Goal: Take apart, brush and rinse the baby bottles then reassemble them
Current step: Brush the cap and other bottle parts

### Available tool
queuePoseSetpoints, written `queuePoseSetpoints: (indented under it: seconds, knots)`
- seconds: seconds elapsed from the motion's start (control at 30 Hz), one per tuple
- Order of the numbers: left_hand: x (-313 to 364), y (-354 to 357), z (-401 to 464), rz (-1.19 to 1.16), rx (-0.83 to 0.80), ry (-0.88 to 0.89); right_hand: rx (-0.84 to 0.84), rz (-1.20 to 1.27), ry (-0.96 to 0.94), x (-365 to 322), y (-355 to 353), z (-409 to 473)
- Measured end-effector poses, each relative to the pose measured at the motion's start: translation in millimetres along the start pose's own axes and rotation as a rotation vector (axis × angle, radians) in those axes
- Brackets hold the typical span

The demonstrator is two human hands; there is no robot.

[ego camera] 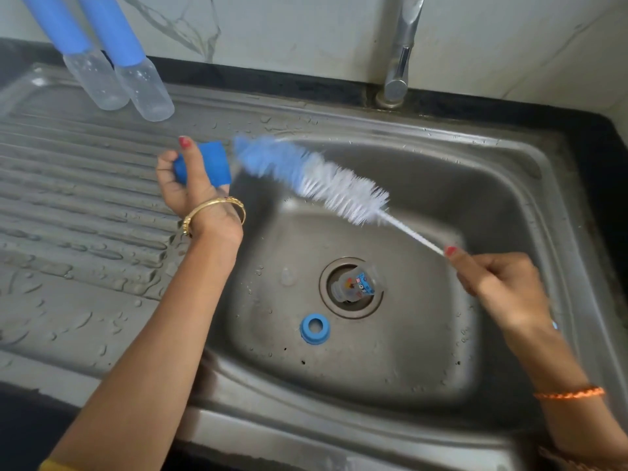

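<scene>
Head view, looking down on a stainless-steel sink (509,185) set in a dark countertop (598,137), with a ribbed, water-beaded draining board (74,212) to its left. The left hand (190,185) grips a blue plastic bottle cap (209,163), fingers and thumb curled round it, the cap's open end turned toward the basin; a gold bangle (214,210) circles that wrist. The right hand (499,287) pinches the thin white twisted-wire handle (413,232) of a long bottle brush (312,176), whose bristles are blue at the tip and white nearer the handle. The brush lies slanted over the basin, its blue tip just beside the cap's open end; motion blur hides whether bristles and cap touch. An orange braided thread (571,393) is tied round the right wrist.

On the basin floor, a clear plastic baby bottle (355,285) with a coloured printed pattern lies on its side across the round metal drain (326,283). A blue plastic screw ring (315,328), hole uppermost, lies flat near the drain, on the side toward the viewer and apart from the bottle.

At the far left corner of the draining board stand two more clear bottles with tall blue caps (112,32), side by side and touching. A chrome tap (402,52) rises behind the basin against a white marbled wall (289,28).
</scene>
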State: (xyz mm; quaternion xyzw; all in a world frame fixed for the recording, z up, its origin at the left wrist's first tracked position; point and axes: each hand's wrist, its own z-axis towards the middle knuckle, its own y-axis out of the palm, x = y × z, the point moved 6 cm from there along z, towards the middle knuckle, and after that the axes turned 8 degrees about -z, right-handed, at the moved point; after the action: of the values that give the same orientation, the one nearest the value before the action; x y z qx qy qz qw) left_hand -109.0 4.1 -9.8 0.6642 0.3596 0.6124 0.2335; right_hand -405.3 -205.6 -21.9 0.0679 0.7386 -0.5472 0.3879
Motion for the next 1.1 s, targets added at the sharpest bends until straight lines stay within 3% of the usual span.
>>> queuePoseSetpoints:
  seconds: [0.13,0.23,0.4,0.5,0.67,0.77,0.87,1.1]
  knots:
    - [0,-3,5,-0.046,0.048,-0.077,0.203,-0.047,-0.025,-5,-18,-1]
    - [-17,9,-9,0.052,-0.076,-0.181,0.231,-0.136,-0.020,-11,-17,-6]
    - [-44,14,-26,0.150,-0.227,-0.511,0.297,-0.261,-0.036,-18,-14,-10]
    - [-50,18,-34,0.289,-0.322,-0.550,0.414,-0.263,-0.038,-18,-21,-11]
    - [-67,9,-47,0.808,-0.540,-0.464,0.683,-0.229,-0.036,-6,-43,-14]
    - [-74,6,-55,1.220,-0.769,-0.180,0.768,-0.259,-0.006,4,-55,-13]
    - [-83,8,-67,1.403,-1.052,0.023,0.828,-0.312,-0.017,11,-66,-12]
    - [-112,-26,-78,1.726,-1.282,-0.039,0.852,-0.335,0.207,37,-95,-16]
